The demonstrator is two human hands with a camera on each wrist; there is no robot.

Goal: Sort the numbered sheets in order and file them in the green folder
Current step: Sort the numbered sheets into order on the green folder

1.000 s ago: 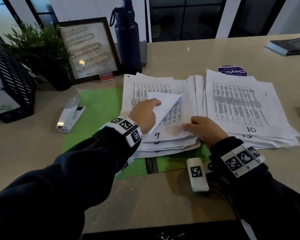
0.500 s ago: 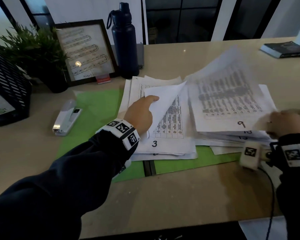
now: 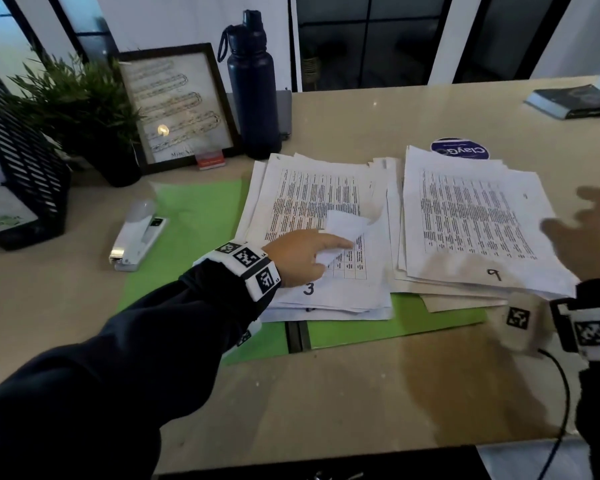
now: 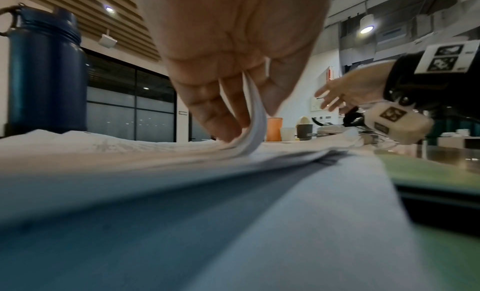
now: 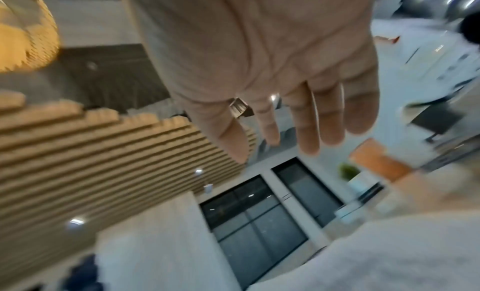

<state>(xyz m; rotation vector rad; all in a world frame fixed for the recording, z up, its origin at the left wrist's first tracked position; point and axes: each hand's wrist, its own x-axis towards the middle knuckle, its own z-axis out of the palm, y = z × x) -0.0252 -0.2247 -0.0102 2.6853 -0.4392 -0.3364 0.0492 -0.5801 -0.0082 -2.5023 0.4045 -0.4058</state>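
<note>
Two piles of printed sheets lie on the open green folder (image 3: 194,230). My left hand (image 3: 340,247) pinches the turned-up lower corner of a sheet (image 3: 347,225) on the left pile, over the sheet marked 3 (image 3: 309,289). In the left wrist view the fingers (image 4: 221,119) of this hand (image 4: 249,131) curl round that bent corner (image 4: 257,121). The right pile is topped by the sheet marked 9 (image 3: 492,273). My right hand (image 3: 575,216) hovers blurred over that pile's right edge. It is open and holds nothing, with fingers spread (image 5: 306,135) in the right wrist view.
A white stapler (image 3: 136,237) lies on the folder's left edge. Behind it stand a plant (image 3: 73,109), a picture frame (image 3: 177,105) and a dark bottle (image 3: 253,98). A black mesh rack (image 3: 18,161) is far left, a book (image 3: 575,102) far right, a round blue sticker (image 3: 459,148) behind the right pile.
My right hand carried sheet 9 from the left pile to the right pile, let it go and now hovers open. My left hand keeps the turned-up corner, now lower.
</note>
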